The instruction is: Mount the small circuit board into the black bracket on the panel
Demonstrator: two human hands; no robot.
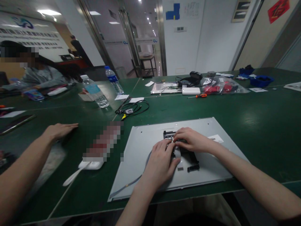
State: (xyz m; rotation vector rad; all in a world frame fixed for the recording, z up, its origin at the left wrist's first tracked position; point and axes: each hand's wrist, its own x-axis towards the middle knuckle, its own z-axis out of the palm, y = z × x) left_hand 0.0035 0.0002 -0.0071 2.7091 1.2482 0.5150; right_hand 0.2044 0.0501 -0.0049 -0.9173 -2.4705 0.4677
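A pale grey metal panel lies flat on the table before me. Near its middle is a black plastic bracket, partly covered by my hands. My left hand rests over the bracket's left side, fingers bent and thumb beside a light flat ribbon cable. From the right, my right hand reaches in with its fingers closed together, its tips meeting those of the left. What lies between the fingertips is hidden. A thin grey cable runs from under my left hand to the panel's near left corner.
Another person's arm reaches in at the left. Beside the panel lie a white device with a strap and a coiled black cable. Water bottles, an orange screwdriver and a plastic bag stand or lie farther back.
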